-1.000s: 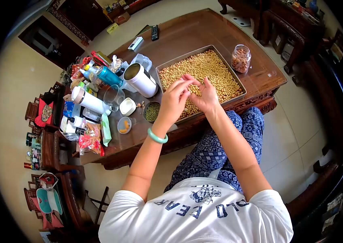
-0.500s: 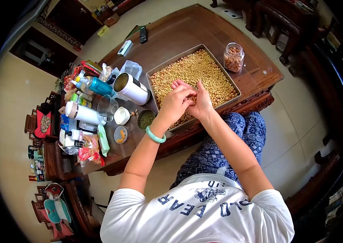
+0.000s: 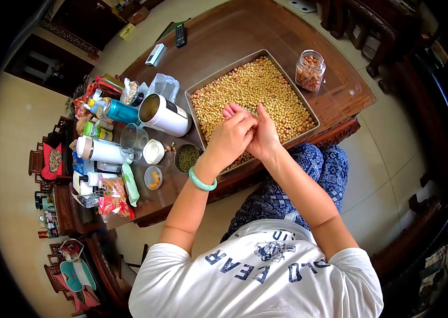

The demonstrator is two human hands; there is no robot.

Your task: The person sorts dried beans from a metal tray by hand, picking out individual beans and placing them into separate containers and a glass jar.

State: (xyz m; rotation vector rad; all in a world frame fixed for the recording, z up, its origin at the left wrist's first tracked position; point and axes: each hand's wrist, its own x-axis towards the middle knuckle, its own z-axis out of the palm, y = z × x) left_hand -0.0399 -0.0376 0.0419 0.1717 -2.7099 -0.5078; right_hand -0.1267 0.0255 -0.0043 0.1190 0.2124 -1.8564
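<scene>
A square metal tray (image 3: 309, 112) full of pale yellow beans, with some reddish-brown peanuts at its edges, lies on the table. Over its near side my two hands meet. My left hand (image 3: 229, 139), below a pale green bangle (image 3: 202, 180), reaches across my right palm with its fingertips pinched together; whatever they pinch is too small or hidden. My right hand (image 3: 264, 137) is turned palm up and loosely cupped, thumb apart from the fingers. The left fingers cover most of that palm, so its contents cannot be seen.
A glass jar of peanuts (image 3: 310, 71) stands right of the tray. To the left are a bowl of green beans (image 3: 187, 158), a tilted white canister (image 3: 173, 117), a white lid (image 3: 153, 151), a small clear cup (image 3: 153, 177) and several bottles. A remote (image 3: 180, 35) lies farther back.
The view has shifted slightly. My left fingers have moved a little deeper over the right palm, while both hands stay together above the tray's near side.
</scene>
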